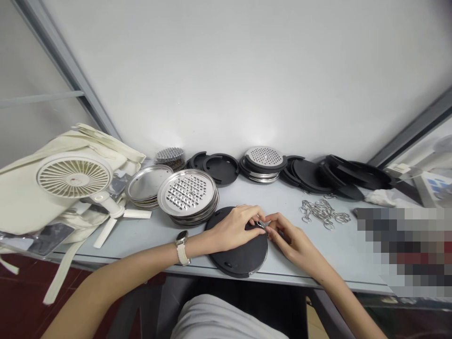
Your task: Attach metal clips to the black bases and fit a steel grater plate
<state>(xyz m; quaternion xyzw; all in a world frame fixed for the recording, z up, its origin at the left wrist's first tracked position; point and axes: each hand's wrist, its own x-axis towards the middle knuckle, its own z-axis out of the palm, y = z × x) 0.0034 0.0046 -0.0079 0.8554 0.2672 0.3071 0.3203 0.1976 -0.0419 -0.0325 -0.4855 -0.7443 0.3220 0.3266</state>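
**Matt black plastic, bright metal**

The black disc (240, 256) looks like smooth, matt plastic; the small clip (261, 225) is shiny metal. The grater (187, 192) is glossy metal, rough with raised teeth, while the tray (149, 181) is smooth metal with a softer sheen. The hooks (323, 213) are bright metal wire. The fan (75, 176) seems smooth plastic, the bag (26, 197) matt cloth. The worktop (346, 249) appears smooth, faintly glossy.
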